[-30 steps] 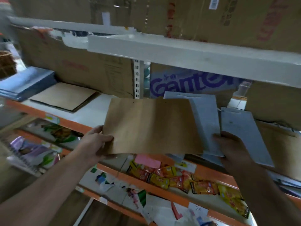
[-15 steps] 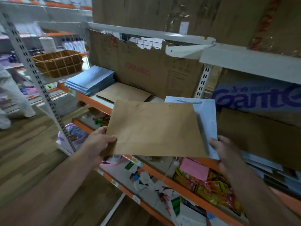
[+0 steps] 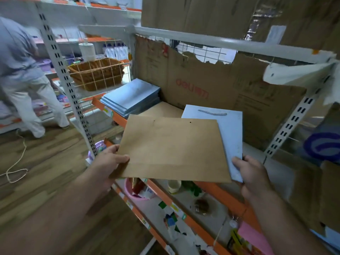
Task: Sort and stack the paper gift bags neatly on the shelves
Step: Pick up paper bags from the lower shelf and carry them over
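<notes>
You hold the brown paper bag point(image 3: 171, 150) flat and level in front of the shelf's point(image 3: 119, 118) orange front edge, its top edge with the two handle holes pointing toward the cardboard backing point(image 3: 211, 85). Your left hand point(image 3: 110, 161) pinches its near left corner, thumb on top and the other fingers hidden beneath. Under its right side lies a pale blue bag point(image 3: 230, 133) with a cord handle, and your right hand point(image 3: 252, 173) grips that bag's near right corner the same way, thumb over and fingers out of sight below. Judging by the shelf, the sorting is partly done: a squared stack of blue bags point(image 3: 132, 97) sits at the shelf's left end against the backing, and just beside it, toward the middle, a brown pile point(image 3: 165, 110) lies flat, mostly hidden behind the bag you carry. What is left, as far as can be seen, is to lay each held bag on its matching pile; any bags beyond the frame cannot be judged. By count: two bags in your hands, one brown and one pale blue; one blue stack of several bags, the layers too blurred to number; one brown pile of at least one bag. Past the shelf's left end stand one wicker basket point(image 3: 97, 73) and one other person point(image 3: 22, 70).
</notes>
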`<state>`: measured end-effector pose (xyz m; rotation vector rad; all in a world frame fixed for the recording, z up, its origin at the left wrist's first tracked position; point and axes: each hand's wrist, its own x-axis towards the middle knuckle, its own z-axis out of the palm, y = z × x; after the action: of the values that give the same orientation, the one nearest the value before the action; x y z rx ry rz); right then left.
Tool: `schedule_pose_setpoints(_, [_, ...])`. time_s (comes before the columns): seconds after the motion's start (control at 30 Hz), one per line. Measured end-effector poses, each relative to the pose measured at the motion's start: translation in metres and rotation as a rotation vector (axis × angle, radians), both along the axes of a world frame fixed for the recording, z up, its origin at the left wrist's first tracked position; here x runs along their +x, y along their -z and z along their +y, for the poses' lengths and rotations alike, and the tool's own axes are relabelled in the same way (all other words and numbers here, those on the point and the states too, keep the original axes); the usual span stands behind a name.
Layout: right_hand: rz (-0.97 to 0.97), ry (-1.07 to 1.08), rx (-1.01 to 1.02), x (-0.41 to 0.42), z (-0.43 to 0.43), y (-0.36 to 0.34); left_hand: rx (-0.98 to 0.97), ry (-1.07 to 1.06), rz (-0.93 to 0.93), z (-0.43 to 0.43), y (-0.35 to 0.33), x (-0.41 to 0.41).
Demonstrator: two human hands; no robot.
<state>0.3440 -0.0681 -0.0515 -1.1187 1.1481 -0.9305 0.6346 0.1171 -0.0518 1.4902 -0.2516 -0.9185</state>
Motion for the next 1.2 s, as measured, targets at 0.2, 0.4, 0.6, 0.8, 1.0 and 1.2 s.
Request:
schedule_pose_setpoints(0.2, [0.033,0.011,-0.022,0.046,-0.055,-0.001,-0.002,-0.026,-0.045,-0.056,-0.02,0.06])
schedule_pose_setpoints(0.4, [0.093,0.039,-0.007,0.064,-0.083,0.006,0.029,0.019,-0.056,-0.105,-0.02,0.101])
schedule_pose_setpoints(0.6, [0.127,0.141,0.003,0.075,-0.079,0.01,0.035,0.11,-0.047,-0.155,-0.005,0.135])
schedule_pose_setpoints(0.8, [0.01,0.375,0.056,0.084,-0.055,0.001,0.022,0.287,-0.071,-0.207,0.012,0.179])
schedule_pose_setpoints(1.0, [-0.081,0.697,0.033,0.097,-0.017,0.001,-0.02,0.434,-0.046,-0.245,0.024,0.225])
schedule_pose_setpoints(1.2, [-0.092,0.895,0.04,0.112,0.028,0.003,-0.024,0.53,-0.012,-0.259,0.035,0.262])
